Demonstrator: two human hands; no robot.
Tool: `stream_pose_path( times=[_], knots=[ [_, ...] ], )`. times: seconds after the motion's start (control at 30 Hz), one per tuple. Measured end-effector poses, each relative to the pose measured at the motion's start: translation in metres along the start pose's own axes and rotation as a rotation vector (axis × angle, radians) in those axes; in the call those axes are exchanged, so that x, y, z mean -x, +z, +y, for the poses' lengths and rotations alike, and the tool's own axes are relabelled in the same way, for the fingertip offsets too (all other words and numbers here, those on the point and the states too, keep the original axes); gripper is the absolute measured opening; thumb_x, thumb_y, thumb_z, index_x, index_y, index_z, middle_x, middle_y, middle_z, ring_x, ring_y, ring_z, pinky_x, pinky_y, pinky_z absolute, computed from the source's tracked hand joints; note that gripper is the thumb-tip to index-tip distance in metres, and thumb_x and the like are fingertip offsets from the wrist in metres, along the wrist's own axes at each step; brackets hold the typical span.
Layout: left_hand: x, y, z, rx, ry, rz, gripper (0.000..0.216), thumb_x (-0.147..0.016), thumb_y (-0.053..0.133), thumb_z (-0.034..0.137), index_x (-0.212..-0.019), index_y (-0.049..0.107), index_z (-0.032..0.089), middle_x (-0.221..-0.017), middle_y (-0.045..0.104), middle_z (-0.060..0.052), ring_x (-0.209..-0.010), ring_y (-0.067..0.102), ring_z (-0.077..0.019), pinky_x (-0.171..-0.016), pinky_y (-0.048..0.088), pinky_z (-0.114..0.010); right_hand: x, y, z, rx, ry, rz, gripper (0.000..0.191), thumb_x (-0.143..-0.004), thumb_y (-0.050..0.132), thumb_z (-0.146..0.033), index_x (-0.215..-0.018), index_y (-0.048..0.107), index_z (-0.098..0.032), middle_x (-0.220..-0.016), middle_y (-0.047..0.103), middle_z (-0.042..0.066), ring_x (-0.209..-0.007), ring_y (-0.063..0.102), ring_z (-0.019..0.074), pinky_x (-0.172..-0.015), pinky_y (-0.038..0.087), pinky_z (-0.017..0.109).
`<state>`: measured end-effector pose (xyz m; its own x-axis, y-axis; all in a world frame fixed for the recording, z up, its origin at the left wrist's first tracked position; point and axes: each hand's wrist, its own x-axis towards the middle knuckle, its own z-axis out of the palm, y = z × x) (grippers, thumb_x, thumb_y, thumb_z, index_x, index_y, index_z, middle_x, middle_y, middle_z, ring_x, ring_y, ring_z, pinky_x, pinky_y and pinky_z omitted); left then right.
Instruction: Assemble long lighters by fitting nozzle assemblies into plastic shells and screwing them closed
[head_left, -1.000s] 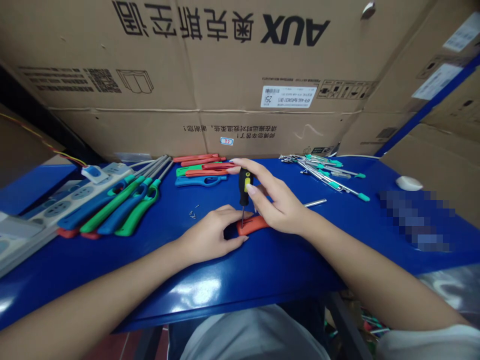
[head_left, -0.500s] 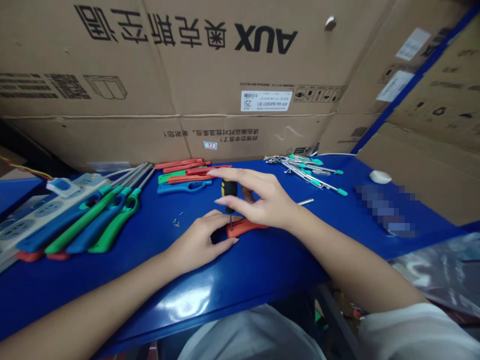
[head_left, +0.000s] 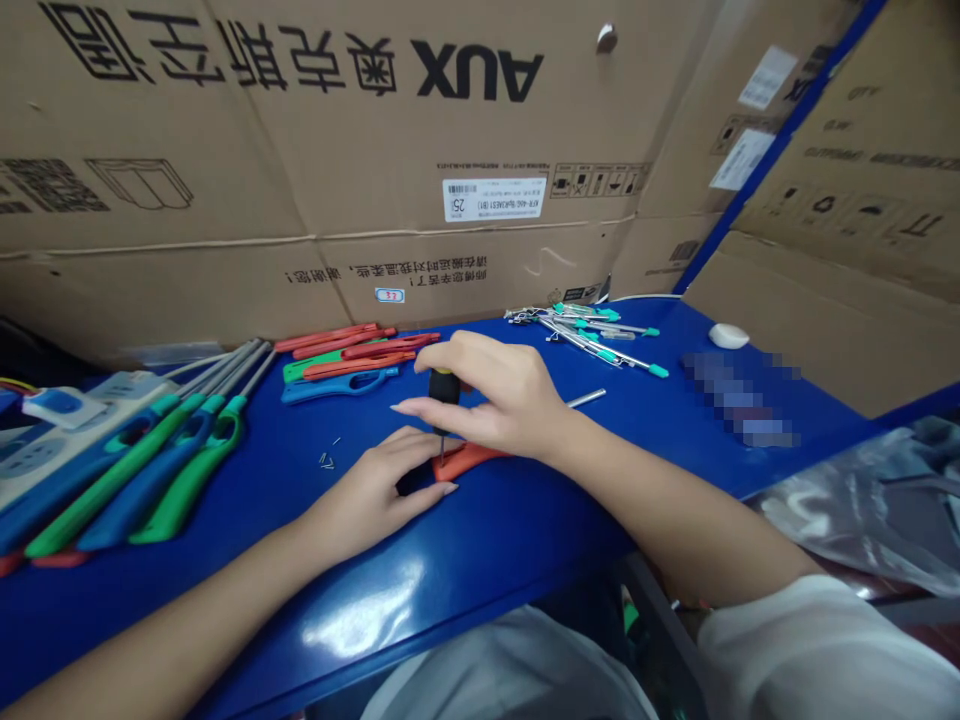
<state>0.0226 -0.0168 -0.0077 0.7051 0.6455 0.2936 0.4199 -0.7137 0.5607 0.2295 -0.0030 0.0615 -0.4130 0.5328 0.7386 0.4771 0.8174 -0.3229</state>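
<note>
Screwdriver work seemed in hand: the right hand [head_left: 491,395] gripped an upright screwdriver [head_left: 443,388] over the orange handle [head_left: 471,459] on the counter [head_left: 525,530]; the left hand [head_left: 371,492] pinched its end. Turning called for a steady shaft.

1. A smooth blue tabletop [head_left: 555,530] gleams with a glossy reflection.
2. A metal-shafted screwdriver [head_left: 444,388] meets an orange plastic handle [head_left: 469,458].
3. Matt brown cardboard [head_left: 337,140] rises behind shiny metal rods [head_left: 596,348].
</note>
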Motion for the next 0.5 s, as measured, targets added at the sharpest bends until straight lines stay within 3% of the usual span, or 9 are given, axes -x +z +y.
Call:
stream_pose_path(
  times=[0.1,0.17,0.27,0.37,0.5],
  knots=[
    [0.0,-0.002,0.0,-0.003,0.005,-0.027,0.04,-0.096,0.066,0.034,-0.134,0.062,0.024,-0.128,0.07,-0.01,-0.121,0.063,-0.0275,-0.107,0.051,-0.047,0.001,0.001,0.0,-0.049,0.058,-0.018,0.036,-0.105,0.047,-0.042,-0.128,0.065,-0.021,-0.12,0.072,0.007,-0.1,0.07,0.0159,-0.083,0.057,0.027],
    [-0.001,-0.004,0.002,-0.006,0.011,-0.045,0.044,-0.096,0.065,0.035,-0.138,0.059,0.023,-0.13,0.068,-0.011,-0.123,0.061,-0.0276,-0.108,0.05,-0.047,0.0,0.001,0.002,-0.195,0.111,-0.092,0.039,-0.108,0.037,-0.033,-0.141,0.055,-0.022,-0.124,0.071,0.006,-0.088,0.07,0.0123,-0.074,0.058,0.025],
    [-0.001,-0.006,0.006,-0.011,0.013,-0.078,0.044,-0.099,0.062,0.031,-0.142,0.055,0.023,-0.132,0.067,-0.011,-0.123,0.061,-0.0264,-0.108,0.05,-0.045,0.0,0.002,0.01,-0.268,0.089,-0.117,0.037,-0.106,0.045,-0.038,-0.138,0.056,-0.022,-0.114,0.073,0.005,-0.07,0.065,0.01,-0.065,0.057,0.024],
    [-0.001,-0.006,0.007,-0.017,0.011,-0.097,0.043,-0.1,0.059,0.029,-0.143,0.055,0.023,-0.13,0.067,-0.01,-0.121,0.061,-0.0257,-0.107,0.05,-0.045,0.0,-0.001,0.016,-0.105,-0.024,0.01,0.034,-0.097,0.062,-0.046,-0.117,0.069,-0.019,-0.104,0.074,0.005,-0.08,0.067,0.0145,-0.077,0.057,0.029],
    [0.0,-0.006,0.005,0.0,0.015,-0.097,0.044,-0.101,0.059,0.03,-0.144,0.054,0.023,-0.128,0.068,-0.009,-0.117,0.062,-0.0242,-0.103,0.052,-0.042,-0.003,-0.011,0.016,-0.171,-0.088,-0.149,0.041,-0.108,0.035,-0.033,-0.139,0.059,-0.022,-0.111,0.074,0.005,-0.095,0.068,0.015,-0.089,0.056,0.03]
  ],
)
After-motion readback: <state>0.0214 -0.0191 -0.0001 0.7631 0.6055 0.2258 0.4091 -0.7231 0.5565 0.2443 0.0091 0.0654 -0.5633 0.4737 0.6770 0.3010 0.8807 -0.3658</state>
